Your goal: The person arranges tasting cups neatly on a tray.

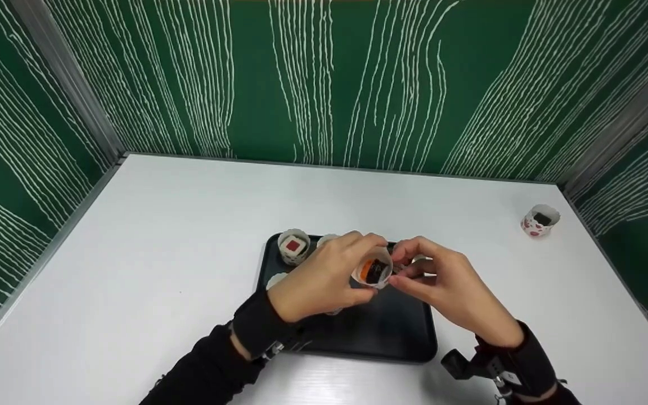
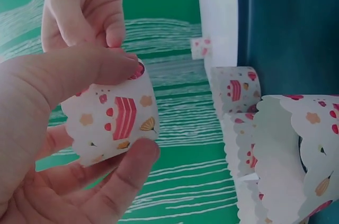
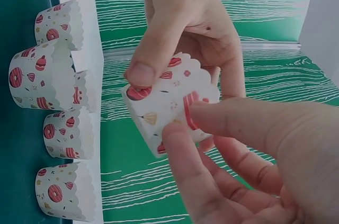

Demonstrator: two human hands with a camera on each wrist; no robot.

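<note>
Over the black tray (image 1: 386, 337), my left hand (image 1: 324, 275) grips a white paper baking cup (image 1: 381, 281) printed with pink cakes and flowers, thumb on one side and fingers on the other. The cup is tipped so its opening faces the head camera, showing an orange piece and a black piece inside. My right hand (image 1: 448, 275) pinches the same cup from the right, its thumb and index fingertips (image 3: 172, 131) close together on the printed wall in the right wrist view. Part of the left fingers is hidden behind the cup.
More printed baking cups stand on the tray's left and far side, partly covered by the left hand. One cup (image 1: 294, 247) contains a white block with a red square. A separate cup (image 1: 540, 220) with something dark inside stands at the table's (image 1: 189, 208) far right.
</note>
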